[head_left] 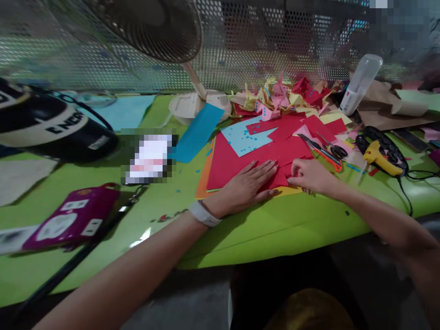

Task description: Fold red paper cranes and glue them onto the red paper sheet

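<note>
My left hand (252, 184) lies flat with its fingers stretched over red paper (227, 160), which rests on a stack of coloured sheets. Close beside it, my right hand (311, 175) has its fingers pinched together at the edge of a red piece of paper (282, 176). A light blue sheet with blue dots (245, 140) lies on the red paper beyond my hands. Scissors (333, 147) and an orange-handled cutter (325, 156) rest just past my right hand.
A fan (202, 103) stands at the back, near a heap of folded paper pieces (275, 98). A clear bottle (360, 85) and a yellow glue gun (374, 158) are on the right. Leftward lie a dark tumbler (58, 128), a phone (149, 158) and a purple pouch (74, 215).
</note>
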Tool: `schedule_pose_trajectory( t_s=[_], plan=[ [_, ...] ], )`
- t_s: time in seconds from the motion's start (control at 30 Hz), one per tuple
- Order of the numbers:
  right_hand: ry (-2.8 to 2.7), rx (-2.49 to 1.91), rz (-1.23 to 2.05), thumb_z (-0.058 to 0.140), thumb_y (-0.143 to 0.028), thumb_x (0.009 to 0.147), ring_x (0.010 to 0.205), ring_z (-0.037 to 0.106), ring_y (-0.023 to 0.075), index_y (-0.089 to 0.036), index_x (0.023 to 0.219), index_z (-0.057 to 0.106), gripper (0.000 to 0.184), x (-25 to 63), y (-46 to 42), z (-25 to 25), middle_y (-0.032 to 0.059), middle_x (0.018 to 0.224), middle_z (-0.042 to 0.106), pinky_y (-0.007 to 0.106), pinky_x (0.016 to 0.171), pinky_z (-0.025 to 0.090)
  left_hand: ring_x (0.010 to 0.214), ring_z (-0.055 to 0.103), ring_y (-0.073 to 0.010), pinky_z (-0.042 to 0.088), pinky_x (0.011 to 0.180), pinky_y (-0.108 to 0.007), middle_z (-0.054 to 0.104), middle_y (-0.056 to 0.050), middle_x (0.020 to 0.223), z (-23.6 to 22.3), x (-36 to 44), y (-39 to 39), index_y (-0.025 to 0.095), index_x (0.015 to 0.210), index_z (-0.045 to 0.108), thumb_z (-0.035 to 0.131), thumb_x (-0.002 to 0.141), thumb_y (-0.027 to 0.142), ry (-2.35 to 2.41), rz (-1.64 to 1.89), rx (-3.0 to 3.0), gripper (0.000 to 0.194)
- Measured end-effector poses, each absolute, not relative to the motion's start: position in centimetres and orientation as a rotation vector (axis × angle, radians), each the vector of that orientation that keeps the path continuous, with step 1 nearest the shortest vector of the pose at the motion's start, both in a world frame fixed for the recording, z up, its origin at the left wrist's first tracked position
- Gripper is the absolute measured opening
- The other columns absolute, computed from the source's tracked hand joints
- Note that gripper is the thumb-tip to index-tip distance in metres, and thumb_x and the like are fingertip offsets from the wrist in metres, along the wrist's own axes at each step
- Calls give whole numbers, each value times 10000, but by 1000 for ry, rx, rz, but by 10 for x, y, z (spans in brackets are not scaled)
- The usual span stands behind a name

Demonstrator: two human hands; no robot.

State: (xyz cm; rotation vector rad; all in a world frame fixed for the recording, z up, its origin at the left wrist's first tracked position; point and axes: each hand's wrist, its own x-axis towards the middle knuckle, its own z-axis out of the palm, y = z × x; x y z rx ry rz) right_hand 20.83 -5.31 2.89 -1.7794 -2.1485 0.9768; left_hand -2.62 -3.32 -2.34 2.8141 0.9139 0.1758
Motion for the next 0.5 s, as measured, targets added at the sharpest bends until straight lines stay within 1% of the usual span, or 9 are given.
schedule_pose_trajectory(
  t_s=[0.07, 0.1, 0.17, 0.23, 0.33, 0.43, 0.5],
  plan=[
    [-2259, -1651, 713, 708, -256, 841, 645, 626, 131, -212, 1019, 672, 187, 208, -52, 23, -25, 680, 679, 243, 624, 417, 1528, 222, -256, 139, 1250, -473, 260, -133, 1636, -23, -25, -33, 161, 1591, 234, 248, 999, 655, 920, 178, 2812, 772],
    [-2307, -1588, 627, 705, -270, 852, 720, 630, 140, -225, 1029, 693, 183, 209, -50, 20, -12, 754, 695, 251, 660, 410, 1529, 220, -255, 136, 1250, -472, 254, -133, 1637, -23, -25, -33, 160, 1592, 228, 244, 999, 655, 920, 175, 2813, 773],
    [-2351, -1506, 556, 691, -321, 882, 809, 622, 153, -232, 968, 734, 131, 210, -45, 15, 11, 858, 696, 265, 699, 401, 1528, 220, -255, 127, 1251, -467, 243, -140, 1639, -23, -24, -33, 149, 1593, 220, 235, 999, 657, 918, 157, 2819, 782],
    [-2321, -1488, 581, 689, -358, 892, 825, 613, 153, -213, 882, 745, 156, 210, -41, 12, 24, 899, 681, 269, 710, 402, 1527, 225, -255, 124, 1252, -461, 246, -146, 1637, -24, -25, -33, 142, 1592, 222, 236, 999, 657, 916, 146, 2824, 786],
    [-2229, -1506, 660, 687, -334, 896, 809, 608, 145, -191, 824, 720, 164, 209, -36, 8, 26, 889, 674, 269, 727, 415, 1522, 240, -257, 137, 1249, -467, 266, -150, 1631, -25, -25, -32, 150, 1590, 231, 261, 1002, 644, 910, 171, 2835, 769],
    [-2204, -1550, 647, 682, -326, 895, 823, 607, 155, -190, 805, 697, 163, 204, -37, 7, 33, 891, 680, 275, 732, 413, 1517, 256, -262, 152, 1247, -478, 279, -152, 1628, -26, -25, -32, 154, 1589, 236, 288, 1005, 629, 902, 196, 2847, 754],
    [-2193, -1589, 632, 697, -337, 879, 815, 601, 155, -192, 833, 690, 152, 201, -38, 7, 33, 900, 682, 273, 711, 403, 1514, 265, -266, 166, 1245, -480, 287, -160, 1625, -25, -25, -33, 147, 1585, 241, 295, 1005, 625, 895, 204, 2854, 754]
  ],
)
